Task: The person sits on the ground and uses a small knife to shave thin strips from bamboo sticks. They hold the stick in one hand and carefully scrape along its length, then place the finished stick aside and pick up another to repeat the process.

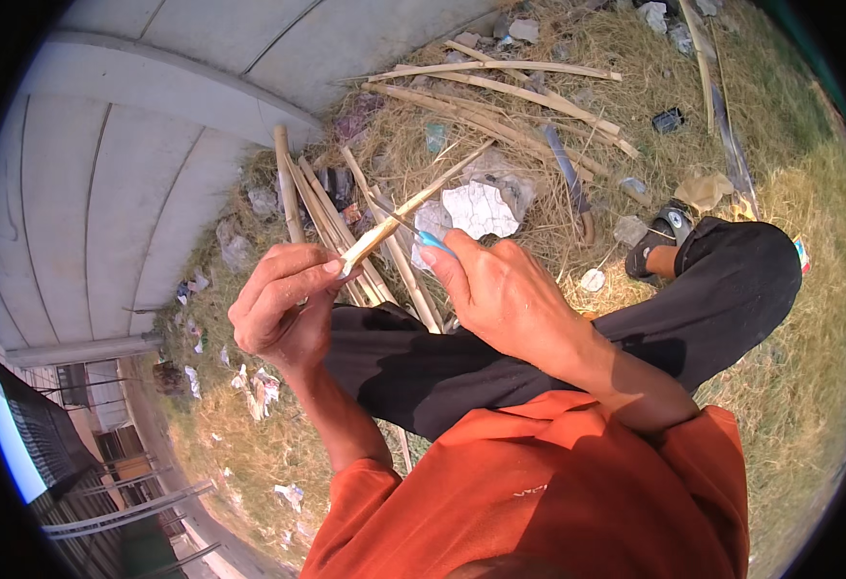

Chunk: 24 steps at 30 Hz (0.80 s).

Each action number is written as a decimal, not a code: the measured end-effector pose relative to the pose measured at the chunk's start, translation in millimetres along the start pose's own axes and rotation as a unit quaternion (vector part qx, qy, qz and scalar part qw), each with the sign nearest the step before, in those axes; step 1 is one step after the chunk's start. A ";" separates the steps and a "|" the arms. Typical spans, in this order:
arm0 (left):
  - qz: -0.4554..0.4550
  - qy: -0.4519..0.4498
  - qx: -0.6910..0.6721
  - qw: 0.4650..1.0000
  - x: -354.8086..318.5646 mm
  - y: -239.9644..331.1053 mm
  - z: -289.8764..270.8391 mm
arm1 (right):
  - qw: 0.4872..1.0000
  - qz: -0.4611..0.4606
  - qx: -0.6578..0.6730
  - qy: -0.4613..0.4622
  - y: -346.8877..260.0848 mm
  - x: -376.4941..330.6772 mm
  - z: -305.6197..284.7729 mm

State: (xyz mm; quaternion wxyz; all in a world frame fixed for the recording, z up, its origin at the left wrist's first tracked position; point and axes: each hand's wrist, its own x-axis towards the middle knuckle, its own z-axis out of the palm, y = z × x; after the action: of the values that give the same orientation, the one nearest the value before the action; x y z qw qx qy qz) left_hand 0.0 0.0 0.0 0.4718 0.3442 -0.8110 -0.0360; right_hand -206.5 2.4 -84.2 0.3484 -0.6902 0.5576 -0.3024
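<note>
The left hand (283,304) was curled shut around the near end of a thin, pale bamboo stick (413,203), which slanted up and away to the right. The right hand (500,289) pinched a small knife with a blue handle (432,239), its slim blade laid against the stick just past the left thumb. Both wrists hovered over black-trousered knees (558,357). More split bamboo strips (500,92) lay on dry, littered grass (809,193).

Bright, hard sunlight; crisp dark shadows on trousers (500,372); sharp centre, strong fisheye bending and black rim.
</note>
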 end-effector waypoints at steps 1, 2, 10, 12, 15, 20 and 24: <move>-0.006 0.015 0.010 1.000 -2.7 -1.4 -1.0 | 1.000 0.002 0.003 -0.003 -1.2 -1.0 2.8; -0.006 0.029 0.014 0.999 -1.1 -0.3 0.2 | 0.999 0.037 -0.035 0.005 46.1 8.2 21.8; 0.006 0.013 -0.045 0.999 -3.4 -7.9 -2.6 | 0.979 -0.066 0.194 -0.015 -24.0 -10.5 -16.4; 0.032 -0.005 -0.059 0.998 -2.5 -9.4 -4.7 | 0.983 -0.093 0.155 -0.042 -31.0 -12.0 -22.6; 0.064 -0.048 -0.041 0.996 0.5 -8.2 -9.1 | 0.996 -0.072 0.007 -0.048 -12.0 -6.7 -20.5; 0.081 -0.091 -0.071 0.990 0.7 -2.7 -12.2 | 0.997 -0.005 -0.069 -0.029 27.2 4.2 -22.2; 0.077 -0.097 -0.055 0.991 0.1 -3.9 -12.6 | 0.987 -0.060 0.015 -0.146 -21.2 -11.1 -41.1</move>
State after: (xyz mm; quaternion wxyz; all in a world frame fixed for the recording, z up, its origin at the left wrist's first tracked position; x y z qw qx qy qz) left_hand 12.0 0.3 5.6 0.4103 0.2496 -0.8737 -0.0773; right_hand -229.9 10.2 -43.5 0.4174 -0.7539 0.4537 -0.2269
